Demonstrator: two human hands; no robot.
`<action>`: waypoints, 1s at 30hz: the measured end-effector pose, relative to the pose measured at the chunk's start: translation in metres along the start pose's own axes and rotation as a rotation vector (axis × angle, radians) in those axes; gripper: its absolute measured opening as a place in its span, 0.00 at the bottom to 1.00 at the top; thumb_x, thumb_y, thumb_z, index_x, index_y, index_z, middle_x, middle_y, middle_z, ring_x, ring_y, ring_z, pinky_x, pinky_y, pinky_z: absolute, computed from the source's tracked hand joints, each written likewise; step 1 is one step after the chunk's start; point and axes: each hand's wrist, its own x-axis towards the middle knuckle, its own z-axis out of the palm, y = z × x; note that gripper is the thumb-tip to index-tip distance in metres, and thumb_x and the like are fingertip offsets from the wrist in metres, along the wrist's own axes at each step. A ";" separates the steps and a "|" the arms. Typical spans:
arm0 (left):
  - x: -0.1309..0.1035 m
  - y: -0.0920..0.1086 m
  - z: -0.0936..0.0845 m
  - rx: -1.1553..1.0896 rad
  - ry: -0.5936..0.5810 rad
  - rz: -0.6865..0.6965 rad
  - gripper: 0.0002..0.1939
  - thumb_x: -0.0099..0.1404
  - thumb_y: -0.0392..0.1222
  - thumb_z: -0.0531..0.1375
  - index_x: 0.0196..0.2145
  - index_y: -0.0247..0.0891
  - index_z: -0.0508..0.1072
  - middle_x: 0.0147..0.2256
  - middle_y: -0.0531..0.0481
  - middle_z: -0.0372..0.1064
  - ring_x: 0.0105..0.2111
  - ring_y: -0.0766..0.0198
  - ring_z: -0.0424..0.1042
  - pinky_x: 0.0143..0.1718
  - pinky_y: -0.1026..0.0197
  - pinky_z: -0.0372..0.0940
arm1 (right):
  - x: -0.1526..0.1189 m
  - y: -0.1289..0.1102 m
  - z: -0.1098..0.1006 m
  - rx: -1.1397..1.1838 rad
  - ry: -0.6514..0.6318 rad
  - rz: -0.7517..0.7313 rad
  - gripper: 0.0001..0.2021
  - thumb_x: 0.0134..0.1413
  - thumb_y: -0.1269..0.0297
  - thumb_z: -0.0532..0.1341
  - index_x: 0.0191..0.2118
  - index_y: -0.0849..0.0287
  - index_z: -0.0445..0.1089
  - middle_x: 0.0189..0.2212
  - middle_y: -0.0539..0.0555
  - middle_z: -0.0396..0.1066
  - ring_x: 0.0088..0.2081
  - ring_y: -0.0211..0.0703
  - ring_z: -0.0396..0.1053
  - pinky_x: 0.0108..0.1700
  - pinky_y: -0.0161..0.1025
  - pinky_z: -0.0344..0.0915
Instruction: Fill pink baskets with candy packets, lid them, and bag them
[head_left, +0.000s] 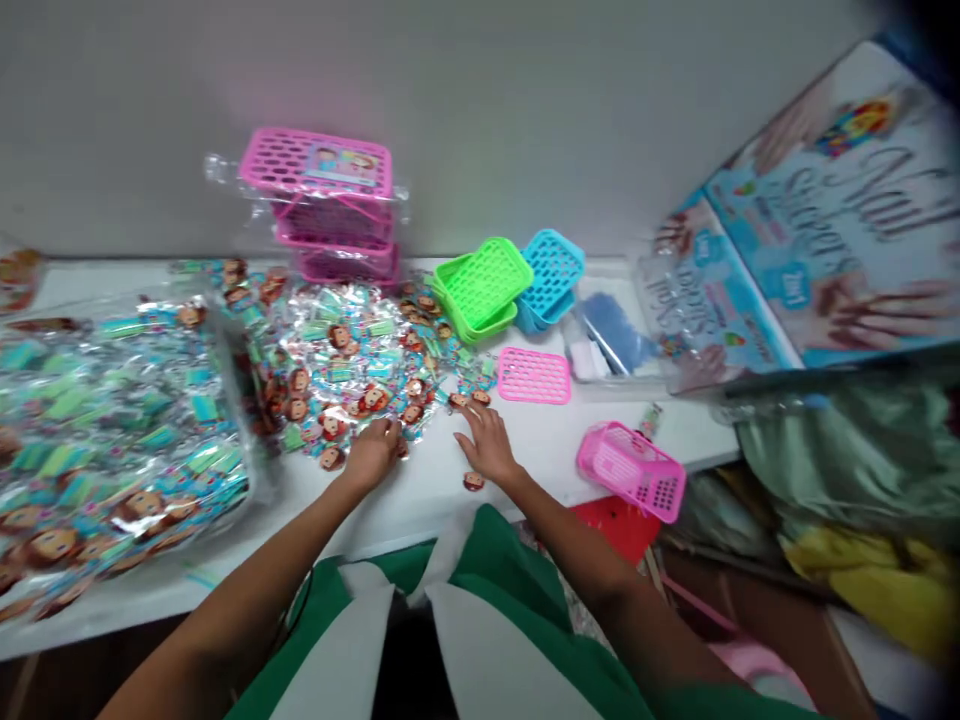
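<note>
My left hand [373, 452] rests at the front edge of a loose pile of small doll-head figures [372, 398] and shiny clear packets [352, 340]. Its fingers are curled together, and what they hold, if anything, is hidden. To the right, my right hand [487, 440] lies low over the white table, thumb apart and fingers stretched toward small figures at the pile's right end. It holds nothing that I can see. One loose doll-head figure [473, 481] lies just below this hand. A flat pink perforated lid [534, 376] is beyond it to the right.
A big clear bag [127, 420] of figures fills the left side. Wrapped pink baskets [330, 200] stand stacked at the back, near green baskets [484, 290] and blue baskets [551, 275]. A pink basket [630, 470] overhangs the front edge. A printed box [825, 220] stands right.
</note>
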 end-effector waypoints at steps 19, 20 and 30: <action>-0.006 0.083 0.066 -0.045 -0.075 0.398 0.19 0.66 0.35 0.50 0.55 0.41 0.65 0.59 0.40 0.58 0.60 0.54 0.55 0.60 0.45 0.47 | -0.135 0.060 -0.038 -0.300 -0.472 0.033 0.15 0.56 0.72 0.53 0.48 0.61 0.70 0.40 0.61 0.71 0.44 0.51 0.65 0.44 0.42 0.57; -0.005 0.084 0.065 -0.047 -0.067 0.363 0.20 0.66 0.33 0.49 0.55 0.40 0.65 0.58 0.39 0.59 0.59 0.55 0.57 0.59 0.47 0.50 | -0.128 0.048 -0.034 -0.294 -0.470 -0.017 0.15 0.56 0.73 0.53 0.47 0.60 0.70 0.40 0.61 0.71 0.44 0.51 0.64 0.44 0.42 0.57; -0.011 0.082 0.011 -0.125 0.097 0.089 0.21 0.65 0.31 0.47 0.50 0.40 0.71 0.46 0.41 0.70 0.49 0.54 0.65 0.52 0.49 0.58 | -0.078 0.002 -0.074 0.009 -0.094 -0.232 0.33 0.54 0.48 0.59 0.61 0.61 0.56 0.59 0.64 0.58 0.58 0.56 0.55 0.57 0.51 0.52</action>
